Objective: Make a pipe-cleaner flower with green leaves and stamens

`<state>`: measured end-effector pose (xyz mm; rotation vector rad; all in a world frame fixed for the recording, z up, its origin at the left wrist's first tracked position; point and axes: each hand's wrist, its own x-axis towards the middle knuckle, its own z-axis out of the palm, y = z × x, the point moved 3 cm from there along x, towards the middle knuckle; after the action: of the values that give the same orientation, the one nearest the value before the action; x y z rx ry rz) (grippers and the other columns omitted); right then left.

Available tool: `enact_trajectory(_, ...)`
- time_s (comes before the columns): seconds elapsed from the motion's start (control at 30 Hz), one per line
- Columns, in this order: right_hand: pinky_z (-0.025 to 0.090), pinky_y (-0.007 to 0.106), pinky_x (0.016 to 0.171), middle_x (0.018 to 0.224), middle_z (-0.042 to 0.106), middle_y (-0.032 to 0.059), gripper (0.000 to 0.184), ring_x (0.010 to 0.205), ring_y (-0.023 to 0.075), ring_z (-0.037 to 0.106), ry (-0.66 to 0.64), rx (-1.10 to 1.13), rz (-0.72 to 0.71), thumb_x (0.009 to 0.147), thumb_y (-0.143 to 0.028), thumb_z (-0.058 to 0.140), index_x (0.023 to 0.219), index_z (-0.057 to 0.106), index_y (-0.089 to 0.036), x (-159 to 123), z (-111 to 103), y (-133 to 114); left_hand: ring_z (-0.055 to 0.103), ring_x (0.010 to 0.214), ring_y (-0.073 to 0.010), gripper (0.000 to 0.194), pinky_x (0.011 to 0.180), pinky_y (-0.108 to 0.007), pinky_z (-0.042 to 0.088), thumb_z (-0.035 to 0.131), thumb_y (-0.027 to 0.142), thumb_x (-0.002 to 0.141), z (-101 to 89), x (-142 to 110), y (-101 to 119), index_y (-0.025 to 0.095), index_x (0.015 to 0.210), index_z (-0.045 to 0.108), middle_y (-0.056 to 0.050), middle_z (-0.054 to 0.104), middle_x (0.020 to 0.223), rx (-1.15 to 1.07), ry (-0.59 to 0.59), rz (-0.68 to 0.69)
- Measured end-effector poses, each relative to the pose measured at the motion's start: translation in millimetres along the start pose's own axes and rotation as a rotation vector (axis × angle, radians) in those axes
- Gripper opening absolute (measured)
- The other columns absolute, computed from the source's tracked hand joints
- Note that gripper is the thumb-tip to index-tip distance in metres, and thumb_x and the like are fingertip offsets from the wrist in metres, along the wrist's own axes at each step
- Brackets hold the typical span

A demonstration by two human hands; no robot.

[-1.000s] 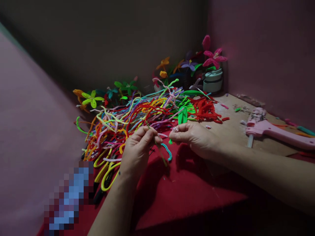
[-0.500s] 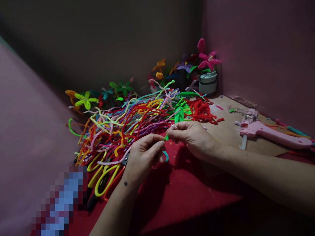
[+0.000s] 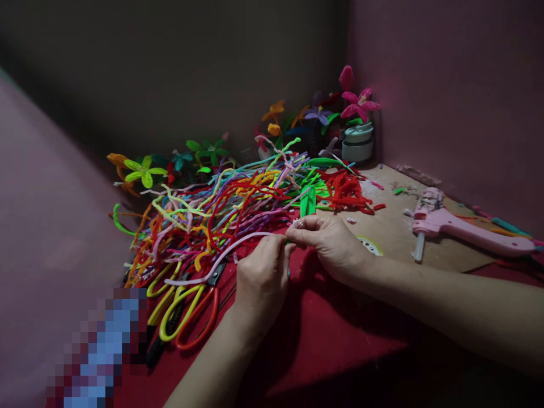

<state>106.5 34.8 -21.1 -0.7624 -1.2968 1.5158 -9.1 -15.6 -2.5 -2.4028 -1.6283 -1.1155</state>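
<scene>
My left hand [image 3: 264,275] is closed, its knuckles turned up, and its fingertips meet those of my right hand above the red cloth [image 3: 331,334]. My right hand [image 3: 334,241] pinches a small green pipe-cleaner piece [image 3: 288,241], mostly hidden by the fingers. The thin green stem in my left hand is covered by its fingers now. Just behind the hands lie a bright green leaf shape [image 3: 307,201] and a heap of coloured pipe cleaners [image 3: 238,190]. A pale pink pipe cleaner [image 3: 221,260] curves up to my left hand.
Yellow-handled scissors [image 3: 164,326] and a red-handled pair [image 3: 216,311] lie left. A pink glue gun [image 3: 476,229] rests on brown board [image 3: 450,258] at right. A yellow-rimmed round thing [image 3: 370,245] shows behind my right wrist. Pipe-cleaner flowers [image 3: 147,171] and a lidded cup [image 3: 357,148] stand behind.
My left hand brought the thin green stem to my right fingertips, then turned over with its knuckles up. My right hand keeps its pinch. The view has shifted slightly right.
</scene>
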Motion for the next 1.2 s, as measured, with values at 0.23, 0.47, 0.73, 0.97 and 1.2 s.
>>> enact_trajectory(0.23, 0.035, 0.025, 0.062, 0.063, 0.055, -0.0001, 0.013, 0.06, 0.0093, 0.045, -0.108, 0.151, 0.03, 0.067, -0.026, 0.065, 0.065, 0.063, -0.013, 2.8, 0.8, 7.9, 0.052, 0.053, -0.0102, 0.014, 0.056, -0.021, 0.041, 0.047, 0.022, 0.082, -7.5, -1.0, -3.9, 0.019, 0.086, 0.06, 0.001, 0.057, 0.06, -0.105, 0.018, -0.128)
enact_trajectory(0.47, 0.036, 0.026, 0.066, 0.066, 0.058, 0.001, 0.012, 0.063, 0.0102, 0.049, -0.16, 0.194, -0.018, 0.067, -0.024, 0.065, 0.07, 0.066, -0.013, 4.7, 2.2, 7.3, 0.05, 0.052, -0.0096, 0.015, 0.054, -0.02, 0.04, 0.051, 0.026, 0.081, -9.1, -2.9, -9.3, 0.019, 0.087, 0.062, 0.001, 0.057, 0.061, -0.203, 0.019, -0.243)
enact_trajectory(0.73, 0.036, 0.024, 0.059, 0.066, 0.058, 0.0013, 0.016, 0.06, 0.0091, 0.046, -0.095, 0.097, -0.058, 0.066, -0.029, 0.066, 0.069, 0.066, -0.013, 3.4, 0.4, 0.8, 0.056, 0.062, -0.0103, 0.014, 0.063, -0.021, 0.043, 0.048, 0.019, 0.082, -7.5, -1.8, -2.5, 0.019, 0.089, 0.06, 0.0, 0.061, 0.072, -0.124, 0.029, -0.116)
enact_trajectory(0.97, 0.035, 0.023, 0.056, 0.058, 0.053, -0.0016, 0.018, 0.057, 0.0083, 0.044, -0.017, -0.028, -0.064, 0.067, -0.031, 0.064, 0.062, 0.061, -0.014, 1.5, -2.0, -5.4, 0.058, 0.069, -0.0119, 0.013, 0.067, -0.022, 0.043, 0.049, 0.012, 0.08, -6.4, -0.5, 4.1, 0.018, 0.087, 0.057, -0.003, 0.063, 0.077, -0.008, 0.078, 0.024)
enact_trajectory(1.2, 0.034, 0.023, 0.055, 0.061, 0.052, -0.0019, 0.011, 0.056, 0.0074, 0.043, -0.061, 0.068, -0.055, 0.068, -0.025, 0.063, 0.067, 0.06, -0.014, 4.3, -1.5, -0.4, 0.057, 0.067, -0.0112, 0.012, 0.065, -0.021, 0.043, 0.049, 0.013, 0.08, -7.3, 0.1, 3.5, 0.018, 0.087, 0.058, -0.002, 0.062, 0.076, -0.042, 0.054, -0.025)
